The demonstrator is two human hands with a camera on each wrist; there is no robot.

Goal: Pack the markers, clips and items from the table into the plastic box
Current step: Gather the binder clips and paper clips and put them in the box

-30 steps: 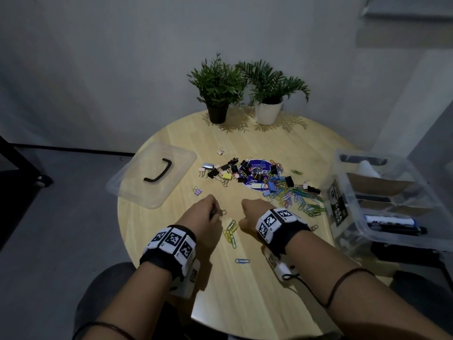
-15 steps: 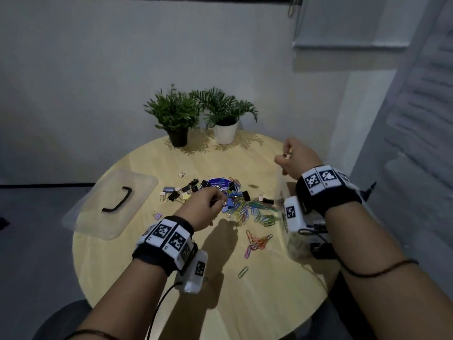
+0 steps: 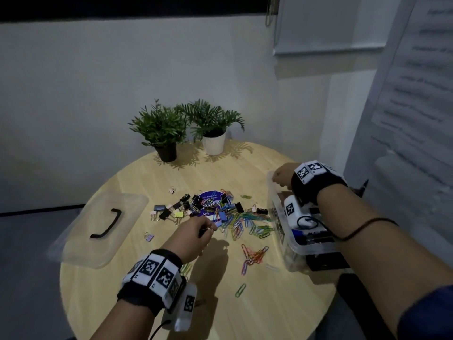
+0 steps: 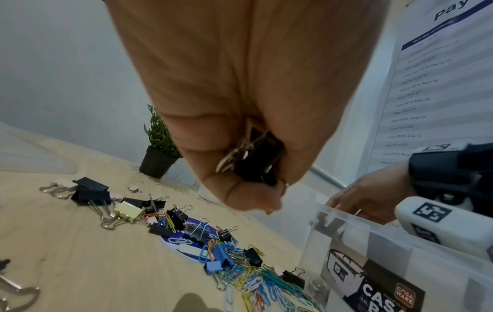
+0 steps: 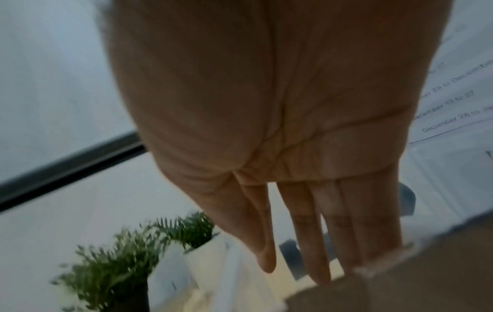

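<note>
A clear plastic box (image 3: 272, 192) stands at the table's right edge, with markers (image 3: 315, 239) inside. My right hand (image 3: 278, 178) hangs over its far left corner; in the right wrist view its fingers (image 5: 317, 253) point straight down and hold nothing. My left hand (image 3: 208, 228) hovers just above the near edge of a pile of binder clips and paper clips (image 3: 220, 211). It grips black binder clips (image 4: 257, 162) in curled fingers. A second cluster of coloured paper clips (image 3: 253, 256) lies nearer me.
The box lid (image 3: 98, 229) with a black handle lies at the table's left edge. Two potted plants (image 3: 169, 133) stand at the back. A blue round sticker (image 3: 208, 200) lies under the pile. Single paper clips (image 3: 240, 290) are scattered near the front.
My right hand has dropped from above the box down to its rim, and its fingers have straightened. My left hand stays over the pile with the clips in it.
</note>
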